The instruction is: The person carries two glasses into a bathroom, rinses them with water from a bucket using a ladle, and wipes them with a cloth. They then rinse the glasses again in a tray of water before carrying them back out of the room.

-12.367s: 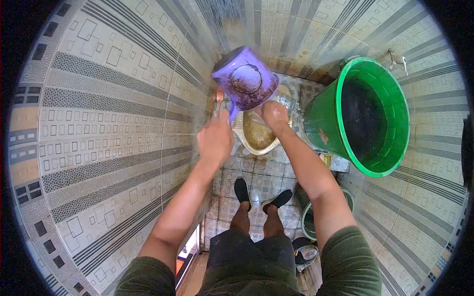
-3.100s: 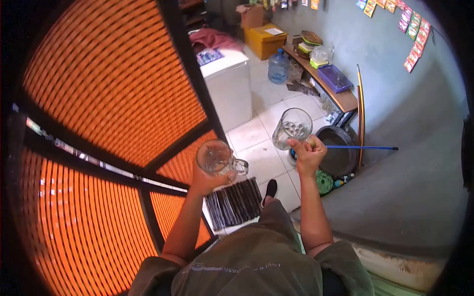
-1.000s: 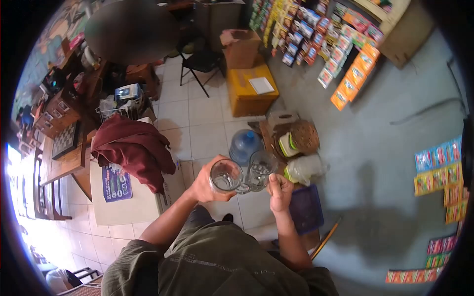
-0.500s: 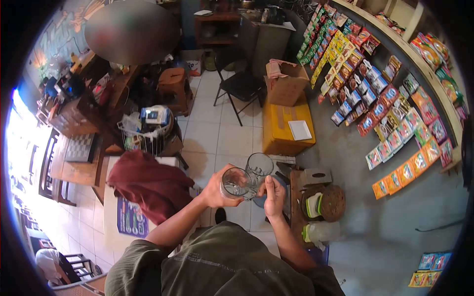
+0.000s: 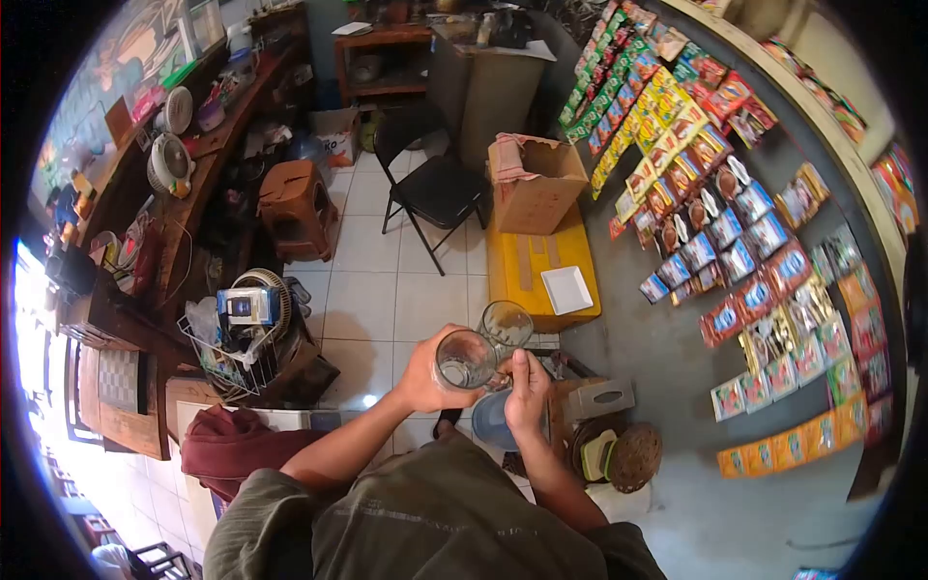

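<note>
My left hand (image 5: pixel 421 379) is wrapped round the side of a clear glass mug (image 5: pixel 465 360), its open mouth facing up towards me. Just beyond it is a second clear glass mug (image 5: pixel 507 325), which overlaps the first in this view. My right hand (image 5: pixel 527 394) is closed at the handle side of the second mug, thumb pointing up, with the curled fingers partly hidden. Both mugs are held in front of my chest above the tiled floor, and no drink shows in them. Below my right hand stands a blue bucket (image 5: pixel 491 421).
A yellow box (image 5: pixel 503 266) carrying a cardboard carton (image 5: pixel 536 193) and a white tray (image 5: pixel 567 291) stands ahead. Behind are a black folding chair (image 5: pixel 440 196) and brown stool (image 5: pixel 295 208). Sachet strips (image 5: pixel 715 232) hang along the right wall. A maroon cloth (image 5: pixel 232 449) lies at left.
My view has shifted forward: the yellow box, chair and sachets look nearer, and the maroon cloth sits lower. Both hands keep their hold on the mugs.
</note>
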Demonstrator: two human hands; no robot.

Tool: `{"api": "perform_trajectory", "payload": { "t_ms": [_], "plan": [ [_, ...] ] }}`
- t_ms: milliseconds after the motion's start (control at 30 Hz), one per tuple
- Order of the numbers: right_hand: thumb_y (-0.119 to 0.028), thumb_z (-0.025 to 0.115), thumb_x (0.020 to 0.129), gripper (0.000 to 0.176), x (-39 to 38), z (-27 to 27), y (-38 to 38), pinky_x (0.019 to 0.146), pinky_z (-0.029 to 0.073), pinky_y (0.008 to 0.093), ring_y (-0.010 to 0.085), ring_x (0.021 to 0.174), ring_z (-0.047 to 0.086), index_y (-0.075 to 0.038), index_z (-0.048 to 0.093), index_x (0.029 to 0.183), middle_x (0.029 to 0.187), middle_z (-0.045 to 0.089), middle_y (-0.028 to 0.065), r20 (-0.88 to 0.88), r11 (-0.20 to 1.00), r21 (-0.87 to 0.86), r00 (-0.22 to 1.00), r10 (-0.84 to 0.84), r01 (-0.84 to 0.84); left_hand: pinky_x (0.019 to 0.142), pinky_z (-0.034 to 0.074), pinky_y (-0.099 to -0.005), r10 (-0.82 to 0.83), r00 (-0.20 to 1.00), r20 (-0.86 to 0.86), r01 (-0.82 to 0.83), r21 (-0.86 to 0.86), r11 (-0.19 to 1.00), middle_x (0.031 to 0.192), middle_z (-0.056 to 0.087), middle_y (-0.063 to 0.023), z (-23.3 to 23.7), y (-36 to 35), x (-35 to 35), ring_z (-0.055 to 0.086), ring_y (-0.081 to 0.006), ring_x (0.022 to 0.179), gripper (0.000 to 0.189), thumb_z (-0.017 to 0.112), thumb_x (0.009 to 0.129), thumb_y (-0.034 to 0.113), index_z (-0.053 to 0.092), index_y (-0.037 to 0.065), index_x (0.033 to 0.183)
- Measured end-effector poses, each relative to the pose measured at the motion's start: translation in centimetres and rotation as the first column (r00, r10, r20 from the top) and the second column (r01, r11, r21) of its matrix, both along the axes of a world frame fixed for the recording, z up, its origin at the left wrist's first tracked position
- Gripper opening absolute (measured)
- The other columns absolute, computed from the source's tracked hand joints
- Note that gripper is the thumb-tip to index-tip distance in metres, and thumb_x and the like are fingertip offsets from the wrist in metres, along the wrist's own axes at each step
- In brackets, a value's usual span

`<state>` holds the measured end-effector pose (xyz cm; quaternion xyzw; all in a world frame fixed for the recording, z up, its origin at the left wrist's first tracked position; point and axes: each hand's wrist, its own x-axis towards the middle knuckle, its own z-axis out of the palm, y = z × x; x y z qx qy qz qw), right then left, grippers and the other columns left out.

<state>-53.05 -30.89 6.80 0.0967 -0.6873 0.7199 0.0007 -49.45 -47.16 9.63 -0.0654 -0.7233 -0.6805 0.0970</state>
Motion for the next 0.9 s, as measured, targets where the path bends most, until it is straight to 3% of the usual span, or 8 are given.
{"api": "perform_trajectory", "payload": {
  "t_ms": [100,133,233,500,667,900],
  "plan": [
    [-0.027,0.047,0.097,0.039,-5.2,0.9,-1.8,0.054,0.036,0.0239,0.0072,0.056,0.044,-0.003,0.048,0.067,0.061,0.050,0.0011,-0.009,0.999,-0.024,0.999,0.046,-0.046,0.080,0.047,-0.0302,0.092,0.996,0.010,-0.092,-0.010,0.996,0.096,0.057,-0.0068,-0.4,-0.8,-4.4,0.057,-0.0168,0.088,0.057,0.080,0.051,0.016,0.056,0.002,0.101],
    [-0.027,0.047,0.097,0.038,-6.7,1.1,-2.5,0.053,0.036,0.0234,0.0072,0.056,0.044,-0.003,0.047,0.067,0.061,0.049,0.0010,-0.022,0.997,-0.022,0.997,0.070,-0.071,0.081,0.046,-0.0307,0.123,0.982,-0.144,-0.139,-0.114,0.984,0.096,0.055,-0.0082,-0.6,-1.4,-6.2,0.056,-0.0182,0.089,0.058,0.079,0.050,0.016,0.056,0.002,0.100],
    [-0.027,0.047,0.097,0.037,-11.2,1.1,-4.6,0.052,0.036,0.0228,0.0071,0.055,0.044,-0.005,0.045,0.068,0.061,0.048,0.0013,-0.001,0.982,-0.101,0.987,0.161,-0.160,0.080,0.046,-0.0309,0.213,0.962,-0.173,-0.247,-0.208,0.946,0.098,0.054,-0.0096,0.0,-3.1,-9.6,0.055,-0.0191,0.090,0.058,0.079,0.049,0.017,0.055,0.001,0.100],
    [-0.031,0.044,0.097,0.037,-19.0,0.8,-11.7,0.047,0.032,0.0207,0.0066,0.049,0.039,-0.009,0.044,0.069,0.059,0.042,-0.0012,0.084,0.902,-0.281,0.927,0.365,-0.329,0.078,0.045,-0.0312,0.414,0.899,-0.141,-0.428,-0.091,0.899,0.097,0.053,-0.0091,0.7,-8.1,-15.2,0.054,-0.0192,0.088,0.058,0.079,0.050,0.022,0.055,0.001,0.098],
    [-0.033,0.046,0.096,0.035,-22.7,-0.6,-17.1,0.045,0.030,0.0206,0.0063,0.048,0.037,-0.011,0.040,0.070,0.057,0.038,-0.0020,0.206,0.874,-0.427,0.917,0.341,-0.230,0.077,0.045,-0.0311,0.428,0.902,-0.058,-0.432,-0.079,0.898,0.095,0.053,-0.0085,0.0,-12.7,-19.2,0.054,-0.0189,0.085,0.058,0.078,0.052,0.026,0.055,0.001,0.098],
    [-0.041,0.047,0.094,0.037,-29.8,0.0,-24.0,0.043,0.026,0.0213,0.0065,0.048,0.034,-0.012,0.043,0.072,0.061,0.039,-0.0027,0.259,0.891,-0.446,0.939,0.224,-0.089,0.075,0.044,-0.0306,0.316,0.946,-0.071,-0.320,-0.062,0.945,0.093,0.052,-0.0074,-0.4,-20.2,-28.2,0.052,-0.0177,0.082,0.055,0.078,0.052,0.024,0.055,0.001,0.096]
  ]
}}
